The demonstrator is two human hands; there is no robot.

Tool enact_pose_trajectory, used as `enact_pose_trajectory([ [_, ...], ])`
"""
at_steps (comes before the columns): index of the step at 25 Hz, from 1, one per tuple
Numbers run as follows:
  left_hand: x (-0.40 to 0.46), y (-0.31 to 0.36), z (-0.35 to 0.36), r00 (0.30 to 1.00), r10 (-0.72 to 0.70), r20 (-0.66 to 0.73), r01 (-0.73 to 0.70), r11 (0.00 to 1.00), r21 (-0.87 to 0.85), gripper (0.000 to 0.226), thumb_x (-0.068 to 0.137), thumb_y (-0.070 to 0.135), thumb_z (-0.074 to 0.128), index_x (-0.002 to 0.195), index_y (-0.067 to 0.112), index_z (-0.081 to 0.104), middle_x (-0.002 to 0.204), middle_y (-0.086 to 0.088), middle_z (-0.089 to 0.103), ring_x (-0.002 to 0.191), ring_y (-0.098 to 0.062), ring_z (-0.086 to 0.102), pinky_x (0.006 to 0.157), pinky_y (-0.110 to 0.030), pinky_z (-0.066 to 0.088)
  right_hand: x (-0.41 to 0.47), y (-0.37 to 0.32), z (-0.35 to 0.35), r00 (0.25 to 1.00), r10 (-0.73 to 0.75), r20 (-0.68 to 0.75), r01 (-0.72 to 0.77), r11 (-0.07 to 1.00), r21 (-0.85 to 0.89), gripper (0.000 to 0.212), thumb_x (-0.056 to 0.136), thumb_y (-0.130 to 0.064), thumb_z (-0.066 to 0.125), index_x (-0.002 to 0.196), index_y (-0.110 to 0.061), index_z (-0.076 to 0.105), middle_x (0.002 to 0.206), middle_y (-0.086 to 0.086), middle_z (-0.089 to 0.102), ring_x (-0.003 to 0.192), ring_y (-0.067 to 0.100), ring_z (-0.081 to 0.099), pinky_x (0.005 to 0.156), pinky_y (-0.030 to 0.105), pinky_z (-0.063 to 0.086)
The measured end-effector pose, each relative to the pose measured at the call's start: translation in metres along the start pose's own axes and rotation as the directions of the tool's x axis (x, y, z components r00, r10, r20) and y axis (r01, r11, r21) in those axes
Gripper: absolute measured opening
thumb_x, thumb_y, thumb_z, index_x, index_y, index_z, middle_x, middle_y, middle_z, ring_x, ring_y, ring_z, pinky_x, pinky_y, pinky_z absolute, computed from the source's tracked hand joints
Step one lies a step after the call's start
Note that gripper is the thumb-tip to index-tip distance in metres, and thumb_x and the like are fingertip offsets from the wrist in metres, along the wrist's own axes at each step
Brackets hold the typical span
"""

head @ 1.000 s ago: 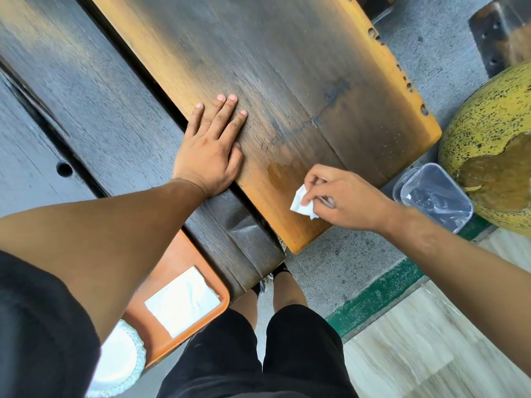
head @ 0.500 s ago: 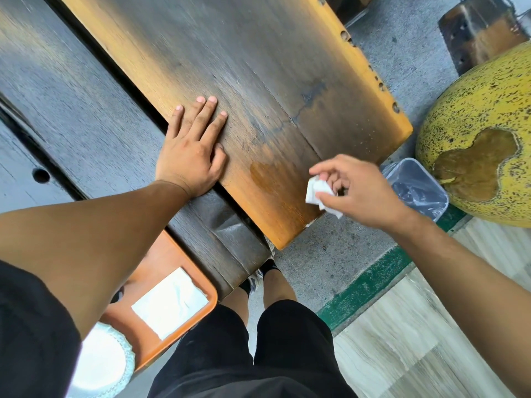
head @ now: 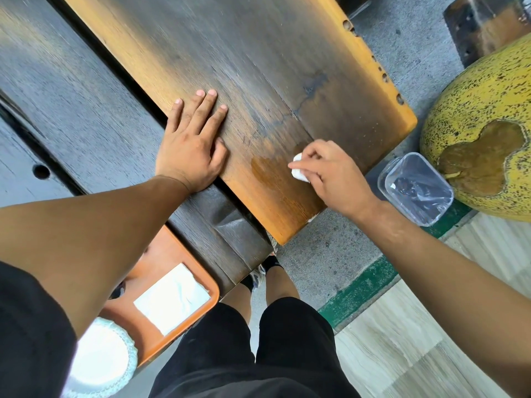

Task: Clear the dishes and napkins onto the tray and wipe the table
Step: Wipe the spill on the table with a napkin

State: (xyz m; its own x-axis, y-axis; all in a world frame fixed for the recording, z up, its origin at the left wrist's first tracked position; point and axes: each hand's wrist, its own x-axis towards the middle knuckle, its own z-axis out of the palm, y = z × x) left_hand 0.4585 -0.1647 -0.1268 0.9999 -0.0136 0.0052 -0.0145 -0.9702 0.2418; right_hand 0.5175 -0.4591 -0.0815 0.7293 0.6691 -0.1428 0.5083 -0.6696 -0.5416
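Observation:
My right hand [head: 333, 173] is shut on a crumpled white napkin [head: 297, 168] and presses it on the wooden table [head: 258, 67] next to a wet brownish patch [head: 267, 170] near the table's corner. My left hand [head: 192, 145] lies flat with fingers spread on the table's near edge. Below the table, at the lower left, an orange tray [head: 172, 251] holds a flat white napkin [head: 172, 297] and a white paper plate [head: 100, 360], partly hidden by my left arm.
A dark bench [head: 71, 96] runs along the table's left side. A clear plastic bin with a liner [head: 416, 188] stands on the floor right of the table corner, beside a big yellow speckled gourd-shaped object [head: 488, 110]. My legs and shoes are under the table's end.
My right hand with the napkin swung off the table's corner toward the bin, then came back onto the tabletop beside the wet patch. My left hand stayed flat in place.

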Motion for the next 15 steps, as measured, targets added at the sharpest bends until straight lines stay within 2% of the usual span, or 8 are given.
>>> enact_pose_trajectory([
  [2,0.0,0.0,0.0,1.0,0.002,0.001,-0.002,1.0,-0.003,0.063,0.1,0.033,0.039,0.16,0.013,0.034,0.171,-0.013,0.023,0.16,-0.029,0.018,0.129,-0.054,0.009,-0.039,-0.004,0.004,0.994,0.044,0.098,-0.05,0.997,0.058,0.027,0.093,-0.012,0.061,0.113,-0.021,0.077,0.106,0.005,0.063,0.09,0.012,0.051,0.078,0.018,0.05],
  [5,0.0,0.001,0.0,1.0,0.003,-0.021,-0.003,1.0,-0.013,0.063,0.099,0.033,0.04,0.159,0.013,0.036,0.17,-0.014,0.025,0.159,-0.03,0.019,0.129,-0.056,0.011,-0.101,-0.014,0.011,0.959,0.043,0.28,-0.071,0.993,0.093,0.025,0.091,-0.013,0.066,0.112,-0.021,0.076,0.109,0.001,0.066,0.095,0.011,0.058,0.087,0.031,0.06],
  [6,0.0,0.001,0.0,1.0,0.004,-0.026,-0.005,1.0,-0.022,0.063,0.099,0.032,0.041,0.159,0.013,0.037,0.17,-0.014,0.026,0.159,-0.03,0.02,0.128,-0.056,0.012,-0.117,-0.017,0.014,0.965,0.053,0.258,-0.081,0.992,0.1,0.024,0.088,-0.01,0.072,0.11,-0.019,0.077,0.108,0.001,0.07,0.094,0.013,0.063,0.084,0.033,0.061],
  [8,-0.001,0.0,0.001,0.999,0.002,-0.032,-0.003,1.0,-0.03,0.063,0.099,0.032,0.041,0.158,0.013,0.038,0.17,-0.014,0.027,0.159,-0.031,0.02,0.128,-0.057,0.013,-0.128,-0.024,0.013,0.955,0.287,0.069,-0.295,0.937,0.186,0.026,0.084,-0.009,0.079,0.108,-0.019,0.077,0.106,0.004,0.074,0.086,0.008,0.068,0.077,0.02,0.06],
  [10,-0.001,0.0,0.001,0.999,0.003,-0.037,-0.004,1.0,-0.027,0.062,0.099,0.032,0.041,0.158,0.012,0.038,0.17,-0.014,0.028,0.159,-0.031,0.02,0.128,-0.057,0.013,-0.108,-0.022,0.004,0.822,0.546,-0.163,-0.483,0.82,0.307,0.024,0.086,-0.009,0.077,0.108,-0.018,0.076,0.106,0.004,0.074,0.083,-0.008,0.063,0.07,0.002,0.05],
  [11,-0.001,0.0,0.001,0.999,0.005,-0.035,-0.006,1.0,-0.028,0.062,0.099,0.032,0.041,0.158,0.012,0.038,0.169,-0.014,0.028,0.159,-0.031,0.02,0.128,-0.057,0.013,-0.093,-0.018,0.0,0.768,0.59,-0.251,-0.502,0.797,0.337,0.021,0.087,-0.008,0.076,0.107,-0.015,0.076,0.106,0.001,0.072,0.083,-0.011,0.061,0.071,-0.001,0.046],
  [13,0.0,0.001,0.001,0.999,0.004,-0.033,-0.005,1.0,-0.03,0.062,0.098,0.031,0.041,0.158,0.012,0.039,0.17,-0.014,0.027,0.159,-0.031,0.02,0.128,-0.057,0.013,-0.07,-0.01,0.0,0.744,0.574,-0.341,-0.483,0.815,0.32,0.018,0.09,-0.009,0.072,0.108,-0.012,0.076,0.107,-0.005,0.067,0.09,-0.007,0.063,0.078,0.003,0.046],
  [15,0.0,0.001,0.001,0.999,0.005,-0.034,-0.006,0.999,-0.034,0.062,0.098,0.03,0.042,0.157,0.012,0.039,0.17,-0.014,0.027,0.159,-0.031,0.02,0.128,-0.057,0.012,-0.065,-0.013,0.014,0.773,0.545,-0.325,-0.472,0.836,0.279,0.018,0.093,-0.011,0.069,0.109,-0.012,0.076,0.112,-0.001,0.066,0.102,0.011,0.065,0.088,0.016,0.053],
])
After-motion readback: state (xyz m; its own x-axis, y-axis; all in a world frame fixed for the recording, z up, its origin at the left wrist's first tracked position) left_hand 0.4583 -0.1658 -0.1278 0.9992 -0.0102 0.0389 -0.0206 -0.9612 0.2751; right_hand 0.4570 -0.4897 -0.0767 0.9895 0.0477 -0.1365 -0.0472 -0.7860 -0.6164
